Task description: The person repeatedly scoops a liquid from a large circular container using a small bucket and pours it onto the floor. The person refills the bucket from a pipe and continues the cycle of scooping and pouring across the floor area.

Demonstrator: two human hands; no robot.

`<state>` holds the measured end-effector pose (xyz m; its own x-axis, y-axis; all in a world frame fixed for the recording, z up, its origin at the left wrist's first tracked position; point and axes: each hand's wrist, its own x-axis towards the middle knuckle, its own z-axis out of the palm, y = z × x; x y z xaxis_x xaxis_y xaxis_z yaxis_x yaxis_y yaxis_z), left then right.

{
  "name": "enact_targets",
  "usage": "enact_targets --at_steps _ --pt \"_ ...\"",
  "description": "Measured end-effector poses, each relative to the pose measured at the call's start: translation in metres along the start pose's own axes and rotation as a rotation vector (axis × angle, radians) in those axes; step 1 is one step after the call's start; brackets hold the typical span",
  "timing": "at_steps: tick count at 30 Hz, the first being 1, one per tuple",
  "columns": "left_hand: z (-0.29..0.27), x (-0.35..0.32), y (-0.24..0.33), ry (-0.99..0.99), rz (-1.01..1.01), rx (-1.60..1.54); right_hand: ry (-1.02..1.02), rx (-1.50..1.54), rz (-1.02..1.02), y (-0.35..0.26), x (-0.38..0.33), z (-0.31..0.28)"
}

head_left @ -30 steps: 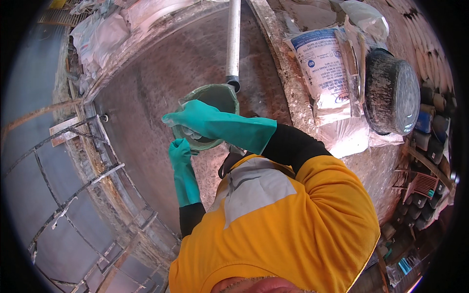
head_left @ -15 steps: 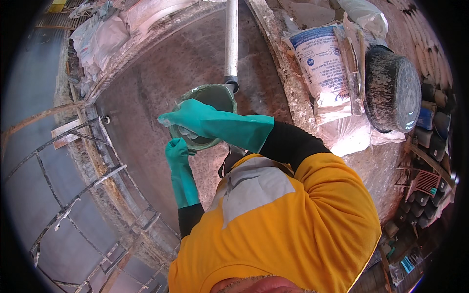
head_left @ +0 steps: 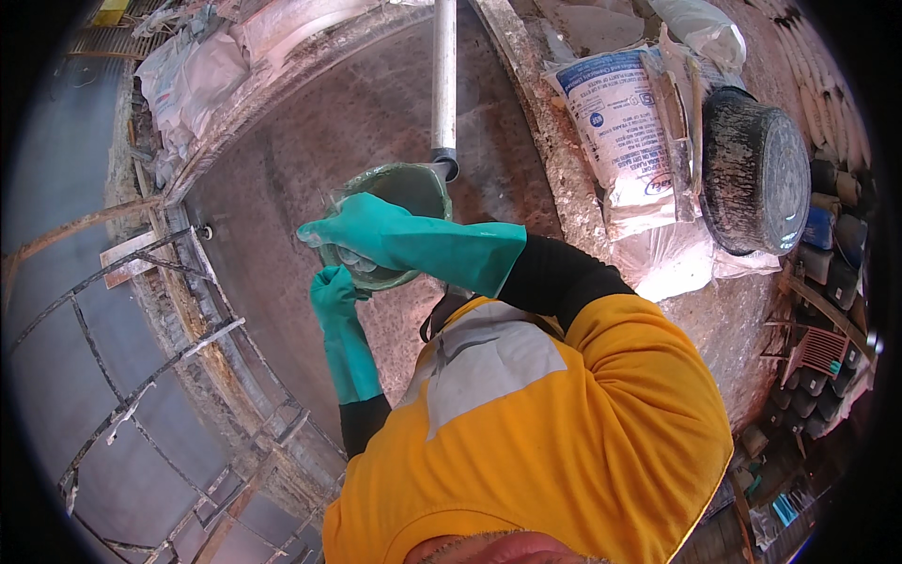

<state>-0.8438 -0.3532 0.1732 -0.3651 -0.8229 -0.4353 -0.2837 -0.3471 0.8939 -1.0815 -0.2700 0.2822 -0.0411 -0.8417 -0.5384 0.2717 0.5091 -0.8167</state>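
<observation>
Below me is a round, green-walled bucket (head_left: 434, 195), its open mouth partly covered by my arm. My right hand (head_left: 362, 233), in a long teal rubber glove, reaches across the mouth and grips the bucket's left side, the thumb side sticking out past the rim. My left hand (head_left: 335, 289), gloved alike, is closed just below the bucket's lower left edge; what its fingers hold, if anything, is hidden. A long white pole (head_left: 445, 85) with a dark collar at its end meets the bucket's upper right rim. Whether the two are joined I cannot tell.
A wide, stained reddish-brown basin or floor (head_left: 291, 122) lies beneath, bordered by a raised ledge (head_left: 536, 113). Printed sacks (head_left: 615, 127) and a black tub (head_left: 756, 174) stand on the right. A rusty metal frame (head_left: 122, 404) runs along the left, beside pale sacks (head_left: 197, 80).
Both hands and the bucket have shifted slightly left. The left hand also sits a little lower relative to the right wrist. The pole has hardly moved.
</observation>
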Motion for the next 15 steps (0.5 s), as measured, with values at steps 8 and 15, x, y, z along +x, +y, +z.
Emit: enact_targets --at_steps 8,15 --pt "0.013 -0.011 0.023 0.054 -0.038 0.058 -0.010 0.016 -0.005 -0.006 -0.007 0.001" --pt "0.009 -0.013 0.026 0.058 0.021 -0.006 -0.039 0.023 -0.094 -0.002 -0.006 0.000"
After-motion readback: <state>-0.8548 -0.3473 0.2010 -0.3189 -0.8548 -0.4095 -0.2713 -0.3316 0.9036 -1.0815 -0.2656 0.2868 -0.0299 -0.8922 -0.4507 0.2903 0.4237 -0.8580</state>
